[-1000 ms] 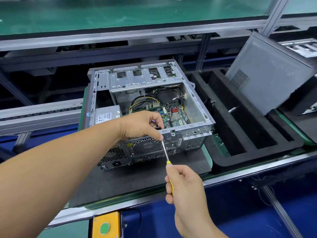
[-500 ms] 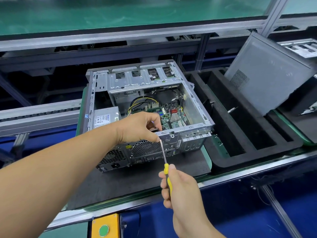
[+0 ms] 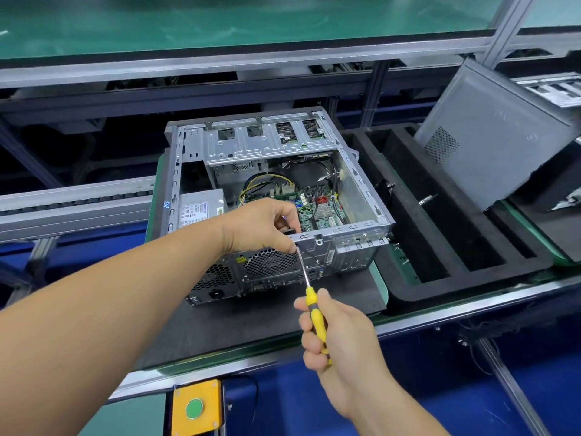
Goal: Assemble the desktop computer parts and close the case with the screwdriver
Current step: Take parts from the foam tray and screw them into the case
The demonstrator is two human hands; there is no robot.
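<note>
An open grey computer case [image 3: 361, 243] lies on its side on a dark mat, its green motherboard [image 3: 320, 209] and power supply [image 3: 201, 209] showing inside. My left hand [image 3: 261, 225] curls over the near top rim of the case, fingers pinched at the screwdriver tip; what they pinch is hidden. My right hand [image 3: 336, 328] grips the yellow-handled screwdriver [image 3: 314, 309], its shaft slanting up to the rear panel's upper edge beside the fan grille [image 3: 270, 262]. The grey side panel [image 3: 490, 146] leans at the right.
A black foam tray [image 3: 408, 297] with long slots sits right of the case, with small metal parts in it. The dark mat [image 3: 235, 325] lies on a conveyor with an aluminium front rail. A yellow box with a green button [image 3: 195, 407] is below the rail.
My right hand has drawn slightly down and back, showing more of the yellow handle. The screwdriver tip stays at the case rim by my left fingers. The view shifted a little.
</note>
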